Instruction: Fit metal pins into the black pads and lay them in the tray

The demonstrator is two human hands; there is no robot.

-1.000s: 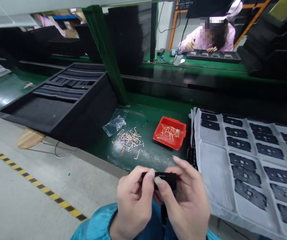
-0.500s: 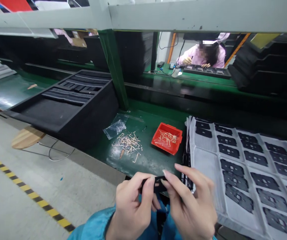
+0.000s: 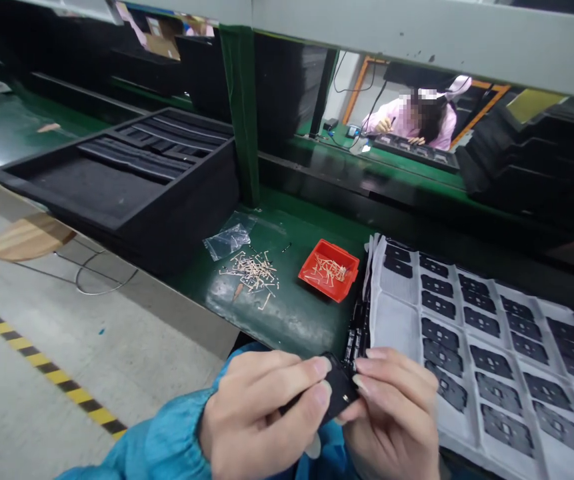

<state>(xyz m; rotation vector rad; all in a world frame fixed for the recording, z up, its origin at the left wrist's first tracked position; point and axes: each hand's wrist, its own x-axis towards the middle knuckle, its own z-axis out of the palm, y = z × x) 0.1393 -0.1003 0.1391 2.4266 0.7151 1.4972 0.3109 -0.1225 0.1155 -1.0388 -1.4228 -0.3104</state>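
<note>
Close to my body, at the bench's front edge, both hands grip one flat black plastic part. My left hand pinches it between thumb and fingers and covers much of it. My right hand has its fingertips closed on the part's right edge. A tiny shiny spot shows near its lower right corner. Beyond my hands lies a loose pile of small thin bent strips, beige and black. Similar strips lie in a red plastic bin.
On the right, a light grey compartment tray carries several black plates. A clear plastic bag lies behind the pile. To the left stands a big black box by a green post. Another person sits across the bench.
The black part has turned so its broad face shows, and my hands have shifted around it. The camera view has tilted and moved slightly.
</note>
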